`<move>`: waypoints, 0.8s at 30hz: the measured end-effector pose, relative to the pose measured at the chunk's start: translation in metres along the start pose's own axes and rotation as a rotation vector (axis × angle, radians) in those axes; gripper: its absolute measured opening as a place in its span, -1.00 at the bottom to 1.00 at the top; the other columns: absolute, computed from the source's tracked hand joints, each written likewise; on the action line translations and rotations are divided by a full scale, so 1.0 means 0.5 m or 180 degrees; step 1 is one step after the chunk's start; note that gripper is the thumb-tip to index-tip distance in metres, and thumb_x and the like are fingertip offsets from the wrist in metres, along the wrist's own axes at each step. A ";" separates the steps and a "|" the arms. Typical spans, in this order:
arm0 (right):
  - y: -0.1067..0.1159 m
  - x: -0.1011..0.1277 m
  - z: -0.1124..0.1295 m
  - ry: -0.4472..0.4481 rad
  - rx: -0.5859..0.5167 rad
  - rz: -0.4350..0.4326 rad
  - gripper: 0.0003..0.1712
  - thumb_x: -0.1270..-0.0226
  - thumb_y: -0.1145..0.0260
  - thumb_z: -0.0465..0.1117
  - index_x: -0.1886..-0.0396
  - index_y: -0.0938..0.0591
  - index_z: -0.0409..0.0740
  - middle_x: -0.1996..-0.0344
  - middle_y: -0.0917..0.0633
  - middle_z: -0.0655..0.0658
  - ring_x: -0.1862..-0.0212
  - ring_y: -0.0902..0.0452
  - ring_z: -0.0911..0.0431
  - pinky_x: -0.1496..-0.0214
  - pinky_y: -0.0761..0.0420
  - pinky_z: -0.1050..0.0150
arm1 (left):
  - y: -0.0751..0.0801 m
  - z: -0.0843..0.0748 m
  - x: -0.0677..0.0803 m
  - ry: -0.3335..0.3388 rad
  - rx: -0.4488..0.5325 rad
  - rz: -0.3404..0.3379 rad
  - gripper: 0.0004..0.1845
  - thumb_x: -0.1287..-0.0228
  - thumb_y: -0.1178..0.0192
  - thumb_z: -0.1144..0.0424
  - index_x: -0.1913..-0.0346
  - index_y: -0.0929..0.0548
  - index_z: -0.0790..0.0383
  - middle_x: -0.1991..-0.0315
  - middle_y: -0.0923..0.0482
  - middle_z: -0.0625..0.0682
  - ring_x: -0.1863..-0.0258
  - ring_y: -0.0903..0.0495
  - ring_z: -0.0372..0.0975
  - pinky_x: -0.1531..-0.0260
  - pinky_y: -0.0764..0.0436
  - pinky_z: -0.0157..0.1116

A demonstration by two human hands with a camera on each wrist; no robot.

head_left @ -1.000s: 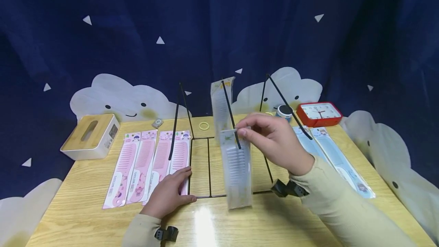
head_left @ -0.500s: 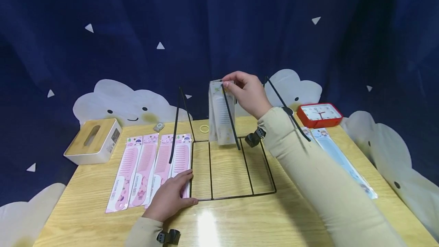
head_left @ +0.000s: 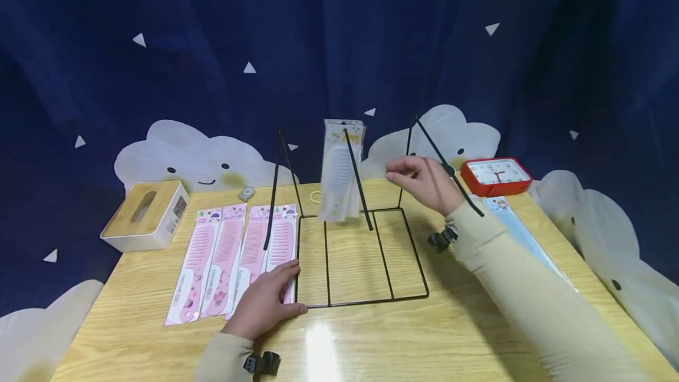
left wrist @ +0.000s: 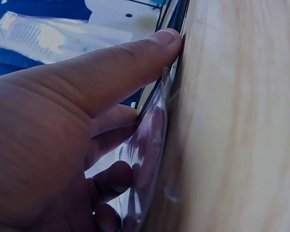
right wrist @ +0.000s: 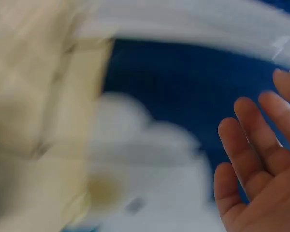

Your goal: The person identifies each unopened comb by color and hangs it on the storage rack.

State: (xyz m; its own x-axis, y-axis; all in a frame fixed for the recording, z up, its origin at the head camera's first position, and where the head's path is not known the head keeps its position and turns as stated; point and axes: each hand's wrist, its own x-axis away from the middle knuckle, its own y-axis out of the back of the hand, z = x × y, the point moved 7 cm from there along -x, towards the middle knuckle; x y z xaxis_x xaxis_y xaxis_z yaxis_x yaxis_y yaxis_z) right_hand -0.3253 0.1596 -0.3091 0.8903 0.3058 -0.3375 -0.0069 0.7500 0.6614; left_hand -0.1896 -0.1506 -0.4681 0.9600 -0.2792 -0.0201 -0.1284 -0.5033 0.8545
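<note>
A black wire display rack (head_left: 391,264) stands on the wooden table, with three long prongs slanting toward me. From its middle prong hang packaged pale combs (head_left: 335,175) in clear sleeves, one behind another near the back. My right hand (head_left: 421,180) is in the air to their right, fingers loosely bent and holding nothing. My left hand (head_left: 263,300) rests at the rack's front left corner. In the left wrist view its straight thumb (left wrist: 135,58) presses the dark bar, with the other fingers beside a clear sleeve. Several packaged pink combs (head_left: 228,246) lie left of the rack, partly under this hand.
A wood-topped tissue box (head_left: 140,217) stands at the left, with a small grey square item (head_left: 246,194) nearby. A red clock (head_left: 495,175) is at the back right. Packaged blue combs (head_left: 517,231) lie at the right, partly behind my right sleeve. A dark patterned curtain hangs behind.
My right hand carried a packaged comb back along the middle prong to the one hanging there, let go and drew away to the right. The left hand stayed at the rack's corner.
</note>
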 end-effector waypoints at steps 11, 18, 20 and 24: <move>0.103 0.130 -0.419 -0.1128 0.1216 0.0486 -0.52 -0.38 -0.32 -0.16 -0.17 -0.56 -0.37 -0.04 -0.65 -0.46 -0.03 -0.57 -0.35 -0.02 -0.53 -0.25 | 0.003 -0.001 -0.008 -0.0047 -0.0008 -0.0019 -0.12 0.05 -0.57 -0.08 -0.36 -0.52 0.18 -0.44 -0.38 -0.05 -0.34 -0.43 0.03 -0.33 -0.39 0.03; 0.118 0.143 -0.467 -0.1620 0.1320 0.0622 -0.46 -0.35 -0.29 -0.18 -0.24 -0.49 -0.38 -0.10 -0.61 -0.47 -0.07 -0.50 -0.35 -0.09 -0.44 -0.31 | 0.000 0.004 -0.003 -0.0013 0.0004 -0.0007 -0.12 0.04 -0.56 -0.08 -0.36 -0.52 0.19 -0.44 -0.38 -0.05 -0.36 -0.41 0.02 -0.35 -0.37 0.02; 0.114 0.138 -0.469 -0.1665 0.1299 0.0694 -0.42 -0.32 -0.34 -0.20 -0.25 -0.47 -0.41 -0.09 -0.61 -0.47 -0.06 -0.51 -0.33 -0.10 -0.44 -0.31 | 0.000 0.005 -0.003 -0.0006 0.0009 -0.0010 -0.12 0.04 -0.56 -0.08 -0.37 -0.52 0.19 -0.45 -0.37 -0.05 -0.36 -0.41 0.02 -0.35 -0.37 0.02; 0.108 0.130 -0.473 -0.1750 0.1257 0.0765 -0.38 -0.23 -0.43 -0.21 -0.22 -0.47 -0.40 -0.02 -0.62 -0.43 -0.03 -0.51 -0.29 0.00 -0.41 -0.26 | 0.000 0.008 -0.002 0.0008 0.0001 -0.0020 -0.13 0.03 -0.56 -0.08 -0.37 -0.52 0.17 -0.45 -0.37 -0.07 -0.37 -0.40 0.01 -0.35 -0.37 0.02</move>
State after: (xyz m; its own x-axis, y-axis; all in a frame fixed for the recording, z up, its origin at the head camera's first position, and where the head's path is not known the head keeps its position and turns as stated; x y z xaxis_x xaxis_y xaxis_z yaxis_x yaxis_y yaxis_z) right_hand -0.3758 0.3588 -0.4538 0.9861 0.0181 0.1653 -0.1587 0.3989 0.9031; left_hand -0.1916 -0.1537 -0.4702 0.9614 -0.2740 -0.0242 -0.1225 -0.5053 0.8542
